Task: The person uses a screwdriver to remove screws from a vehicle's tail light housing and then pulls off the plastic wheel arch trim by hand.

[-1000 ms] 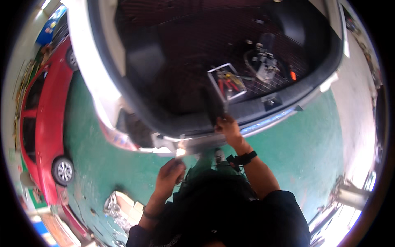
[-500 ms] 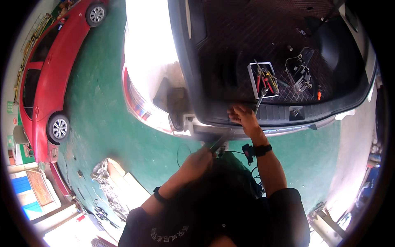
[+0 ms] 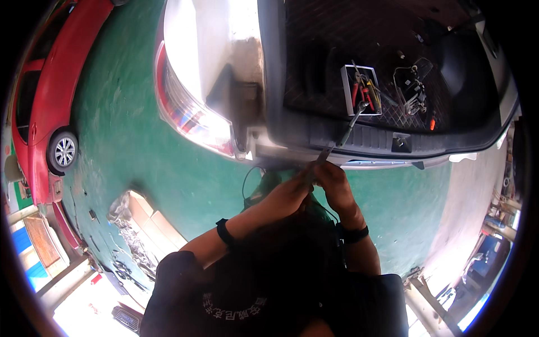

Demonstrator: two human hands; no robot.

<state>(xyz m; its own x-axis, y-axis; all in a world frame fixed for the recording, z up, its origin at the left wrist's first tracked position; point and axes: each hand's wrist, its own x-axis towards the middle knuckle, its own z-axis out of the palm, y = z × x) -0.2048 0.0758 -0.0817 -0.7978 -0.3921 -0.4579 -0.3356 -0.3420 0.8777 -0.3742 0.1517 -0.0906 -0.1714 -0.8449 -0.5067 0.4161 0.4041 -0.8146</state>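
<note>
My left hand [image 3: 295, 191] is closed on a dark, narrow flat tool [image 3: 323, 154] that points up toward the car's trunk sill [image 3: 431, 145]. My right hand [image 3: 332, 184] meets it, fingers curled around the same tool's lower part. A metal wrench-like tool [image 3: 355, 118] lies across the sill just beyond, one end over a white-rimmed tray [image 3: 348, 74] of red and yellow handled pliers. A metal assembly with wiring [image 3: 415, 98] and an orange-handled tool [image 3: 432, 123] lie on the trunk mat [image 3: 314, 39].
The white car's tail light [image 3: 191, 112] and open, dark body recess [image 3: 241, 101] are left of the trunk. A red car [image 3: 48, 112] stands at the left on the green floor [image 3: 123, 129]. Flattened cardboard [image 3: 157, 224] lies on the floor at lower left.
My view has shifted; the trunk now appears further right and higher than a second ago. My left hand has risen to join my right, which has closed on the flat tool.
</note>
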